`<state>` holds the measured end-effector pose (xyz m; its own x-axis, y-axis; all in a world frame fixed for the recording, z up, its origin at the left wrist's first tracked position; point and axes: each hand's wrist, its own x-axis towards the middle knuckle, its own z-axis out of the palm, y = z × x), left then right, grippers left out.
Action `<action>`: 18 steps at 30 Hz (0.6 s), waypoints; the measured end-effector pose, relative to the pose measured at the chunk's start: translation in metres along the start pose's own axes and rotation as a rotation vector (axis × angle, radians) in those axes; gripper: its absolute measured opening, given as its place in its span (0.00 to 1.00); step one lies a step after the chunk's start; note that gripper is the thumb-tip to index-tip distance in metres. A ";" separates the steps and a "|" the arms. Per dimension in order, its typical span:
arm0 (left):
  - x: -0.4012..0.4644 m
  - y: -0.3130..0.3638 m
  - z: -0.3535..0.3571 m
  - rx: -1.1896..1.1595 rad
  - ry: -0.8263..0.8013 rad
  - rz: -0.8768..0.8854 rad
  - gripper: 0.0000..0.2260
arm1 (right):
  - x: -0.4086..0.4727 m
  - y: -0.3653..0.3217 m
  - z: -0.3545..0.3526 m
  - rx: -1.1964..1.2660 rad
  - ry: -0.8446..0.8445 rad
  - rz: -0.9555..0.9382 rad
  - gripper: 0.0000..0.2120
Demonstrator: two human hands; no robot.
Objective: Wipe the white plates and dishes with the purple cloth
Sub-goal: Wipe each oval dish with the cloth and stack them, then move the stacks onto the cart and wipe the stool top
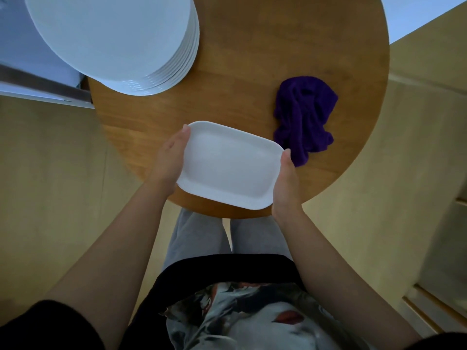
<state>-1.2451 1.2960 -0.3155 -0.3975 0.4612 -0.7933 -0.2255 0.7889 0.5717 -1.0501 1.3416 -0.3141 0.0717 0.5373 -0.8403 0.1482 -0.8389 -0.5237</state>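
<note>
Held white rectangular dish (pixel 228 164) by short edges, left hand (pixel 169 157) and right hand (pixel 285 184) clasping it over table (pixel 252 46) near edge (likely rigid, slick, breakable); purple cloth (pixel 304 117) just right, limp.

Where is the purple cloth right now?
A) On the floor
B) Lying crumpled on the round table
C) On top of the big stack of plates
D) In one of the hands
B: the purple cloth lies bunched on the wooden table, while the left hand and right hand hold the white dish.
</note>
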 end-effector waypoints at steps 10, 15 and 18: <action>-0.015 0.007 0.000 -0.249 -0.067 0.010 0.16 | -0.007 -0.034 -0.006 -0.094 -0.035 -0.110 0.16; -0.038 0.021 -0.018 -0.465 0.002 0.023 0.20 | -0.027 -0.063 0.004 -0.133 -0.092 -0.172 0.14; -0.057 0.023 -0.036 -0.540 0.086 0.011 0.23 | -0.045 -0.078 0.017 -0.192 -0.126 -0.206 0.12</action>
<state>-1.2600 1.2736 -0.2494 -0.4688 0.4150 -0.7797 -0.6368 0.4530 0.6240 -1.0811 1.3814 -0.2382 -0.1003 0.6696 -0.7359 0.3311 -0.6751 -0.6593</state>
